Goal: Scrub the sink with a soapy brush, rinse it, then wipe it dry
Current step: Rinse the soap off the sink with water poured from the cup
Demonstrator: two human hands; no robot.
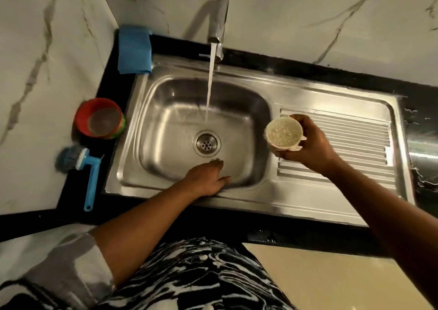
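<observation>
Blue cloth (134, 50), brush (91, 174), red bowl (79, 122) beside sink (170, 132) (tap (219, 18) on); left grip (206, 179) released, right grip (305, 146) around cup (294, 147).

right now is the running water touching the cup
Apart: head view shows the water stream landing in the sink, well clear of the cup.

text: none legible; labels: none; brands: none; numbers: none; signs: none

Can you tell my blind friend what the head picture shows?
Water runs from the tap into a steel sink. The left hand rests in it; the right hand holds a small cup. A blue brush lies nearby.
</observation>
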